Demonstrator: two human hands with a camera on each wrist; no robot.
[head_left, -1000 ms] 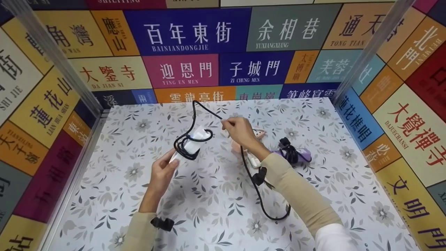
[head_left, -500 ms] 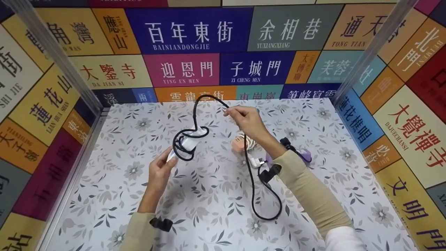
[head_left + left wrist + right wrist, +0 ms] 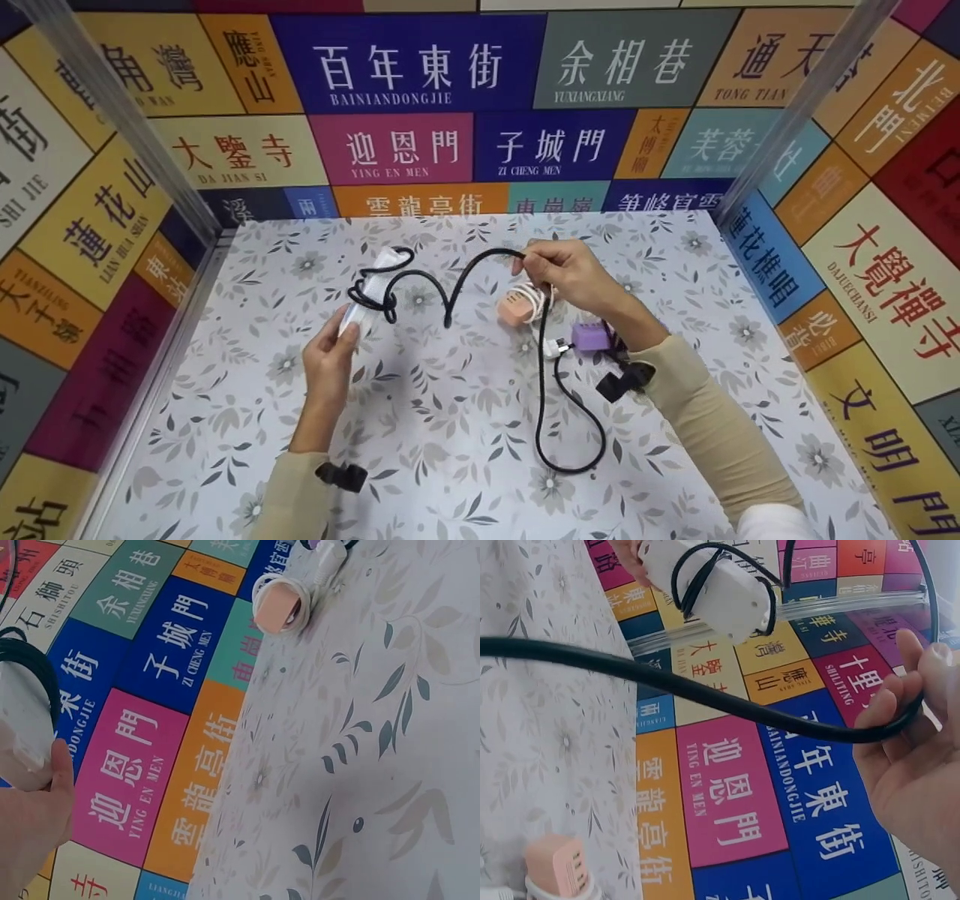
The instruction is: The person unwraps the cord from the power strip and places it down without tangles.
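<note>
My left hand (image 3: 328, 360) grips one end of a white power strip (image 3: 375, 285), tilted up over the left part of the table. Loops of black cord (image 3: 541, 390) are wound round the strip. To the right, my right hand (image 3: 574, 274) pinches the cord between thumb and fingers. A slack stretch sags between the two hands, and a long loop hangs below the right one toward a white plug (image 3: 556, 346). The strip's back (image 3: 731, 611) faces the right wrist view, with the cord crossing in front. In the left wrist view only part of the strip (image 3: 26, 720) shows.
A peach charger cube (image 3: 515, 308) wrapped in white cable lies right of centre. Beside my right forearm is a purple block (image 3: 591, 337) with black cord, partly hidden. Sign-printed walls enclose the flower-patterned table (image 3: 450, 450) at the back and sides.
My right hand has moved right, drawing more cord off the strip; a loop has dropped between the hands. My left hand has shifted left, turning the strip more upright.
</note>
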